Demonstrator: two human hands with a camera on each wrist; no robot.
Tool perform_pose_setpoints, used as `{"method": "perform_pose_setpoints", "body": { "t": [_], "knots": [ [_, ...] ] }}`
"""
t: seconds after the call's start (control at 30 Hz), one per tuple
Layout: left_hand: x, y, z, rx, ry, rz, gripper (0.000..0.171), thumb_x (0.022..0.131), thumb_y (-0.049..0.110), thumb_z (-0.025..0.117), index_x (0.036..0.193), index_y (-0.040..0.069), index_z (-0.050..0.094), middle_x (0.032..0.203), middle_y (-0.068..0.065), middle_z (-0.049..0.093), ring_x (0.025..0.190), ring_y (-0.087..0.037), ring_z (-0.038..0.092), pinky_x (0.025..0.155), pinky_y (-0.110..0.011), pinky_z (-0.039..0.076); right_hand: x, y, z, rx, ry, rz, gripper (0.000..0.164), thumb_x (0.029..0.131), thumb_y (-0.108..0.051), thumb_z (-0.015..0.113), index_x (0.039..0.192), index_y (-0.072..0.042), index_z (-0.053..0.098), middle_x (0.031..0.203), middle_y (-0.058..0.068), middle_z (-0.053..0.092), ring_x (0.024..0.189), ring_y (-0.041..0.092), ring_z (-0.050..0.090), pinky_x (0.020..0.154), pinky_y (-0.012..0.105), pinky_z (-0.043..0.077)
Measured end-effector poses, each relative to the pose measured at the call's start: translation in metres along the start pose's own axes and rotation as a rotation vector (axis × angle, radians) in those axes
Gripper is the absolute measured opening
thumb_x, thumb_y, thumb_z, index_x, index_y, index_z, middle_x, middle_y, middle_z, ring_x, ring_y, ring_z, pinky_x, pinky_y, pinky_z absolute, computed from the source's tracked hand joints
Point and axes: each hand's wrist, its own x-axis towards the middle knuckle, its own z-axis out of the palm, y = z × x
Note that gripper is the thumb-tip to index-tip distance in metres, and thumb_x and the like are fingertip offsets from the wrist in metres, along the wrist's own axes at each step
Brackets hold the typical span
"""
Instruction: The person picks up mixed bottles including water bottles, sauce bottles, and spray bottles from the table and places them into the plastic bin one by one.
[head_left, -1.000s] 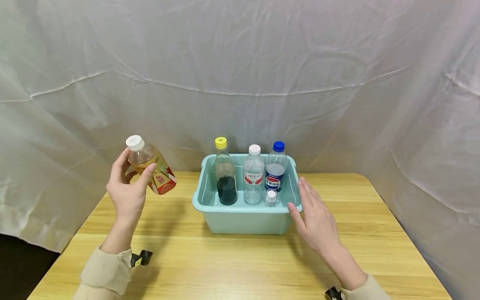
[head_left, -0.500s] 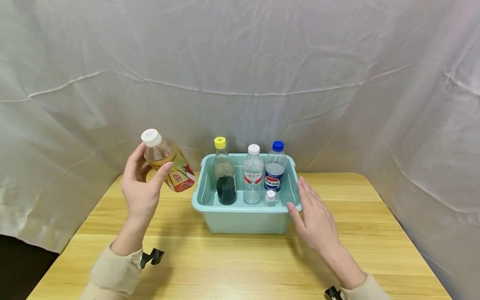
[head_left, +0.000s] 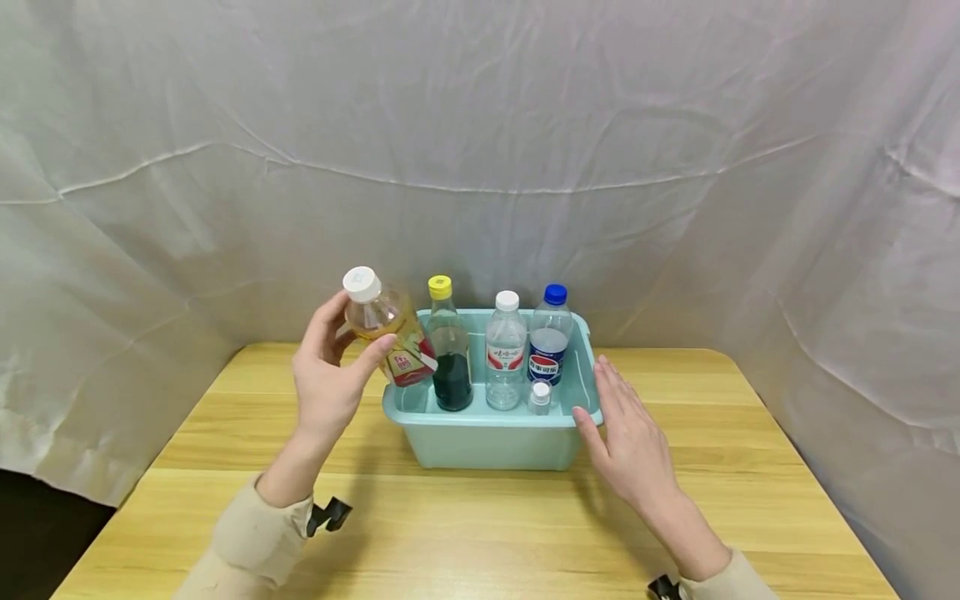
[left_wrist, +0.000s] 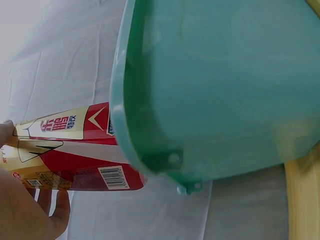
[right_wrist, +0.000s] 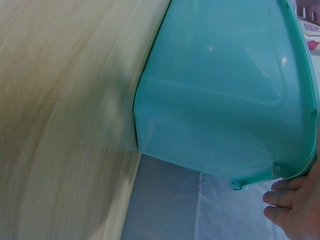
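Note:
My left hand (head_left: pixel 326 383) grips a juice bottle (head_left: pixel 393 337) with a white cap and a red and yellow label. It is tilted, its base overlapping the left rim of the light teal plastic tub (head_left: pixel 487 447) in the head view. From the left wrist, the bottle's red base (left_wrist: pixel 112 172) shows beside the tub's rim (left_wrist: pixel 118 95). My right hand (head_left: pixel 633 442) rests along the tub's right rim, fingers straight and thumb at the front corner. Upright inside are a yellow-capped bottle of dark liquid (head_left: pixel 453 379), a white-capped water bottle (head_left: pixel 505 367) and a blue-capped cola bottle (head_left: pixel 549 346).
A small clear bottle with a white cap (head_left: pixel 540 398) also stands in the tub, near its front right. The tub sits on a wooden table (head_left: pixel 480 533), with a grey cloth (head_left: pixel 480 167) hanging behind and at both sides.
My left hand has carried the tilted juice bottle rightward, from over the table's left side to the tub's left rim. My right hand stays at the right rim.

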Motion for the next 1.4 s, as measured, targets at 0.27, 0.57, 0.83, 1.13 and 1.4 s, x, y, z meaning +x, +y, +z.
{"method": "perform_pose_setpoints", "body": {
  "t": [0.27,0.57,0.83,1.13,1.4],
  "knots": [
    [-0.003,-0.006,0.018,0.008,-0.112,-0.003,0.068,0.079,-0.016,0.08,0.142,-0.002,0.057,0.135,-0.003,0.063,0.126,-0.02,0.059,0.101,-0.027,0.052,0.0,0.0,0.0,-0.002,0.002,-0.003,0.067,0.107,-0.037,0.054,0.158,0.003,0.037,0.165,0.018,0.037,0.149,0.037,0.04,0.125,0.044,0.029],
    [-0.008,-0.011,0.036,0.031,-0.278,-0.039,0.068,0.082,-0.008,0.084,0.142,0.003,0.056,0.138,-0.008,0.059,0.126,-0.021,0.058,0.1,-0.029,0.053,-0.001,0.0,0.0,-0.005,-0.002,-0.004,0.067,0.108,-0.038,0.054,0.159,0.003,0.036,0.165,0.018,0.036,0.149,0.037,0.039,0.124,0.046,0.03],
    [-0.013,-0.015,0.049,0.066,-0.401,-0.103,0.068,0.085,0.001,0.085,0.145,0.006,0.053,0.141,-0.007,0.057,0.129,-0.024,0.056,0.104,-0.045,0.054,-0.001,-0.001,0.0,-0.007,-0.006,0.003,0.068,0.107,-0.038,0.054,0.159,0.003,0.037,0.165,0.017,0.037,0.149,0.037,0.04,0.125,0.045,0.03],
    [-0.011,-0.016,0.058,0.089,-0.537,-0.125,0.066,0.085,0.005,0.086,0.143,0.007,0.054,0.14,-0.007,0.055,0.129,-0.023,0.056,0.107,-0.041,0.053,0.0,-0.001,0.0,-0.002,0.007,0.0,0.067,0.107,-0.037,0.055,0.157,0.003,0.038,0.164,0.017,0.038,0.149,0.036,0.04,0.126,0.041,0.028],
    [-0.007,-0.021,0.062,0.196,-0.636,-0.136,0.065,0.086,0.014,0.087,0.142,0.009,0.055,0.135,-0.004,0.059,0.122,-0.02,0.06,0.102,-0.039,0.055,0.001,-0.001,-0.001,0.002,0.014,-0.007,0.066,0.107,-0.037,0.055,0.156,0.005,0.04,0.163,0.018,0.039,0.148,0.037,0.041,0.126,0.04,0.028]
  ]
}}
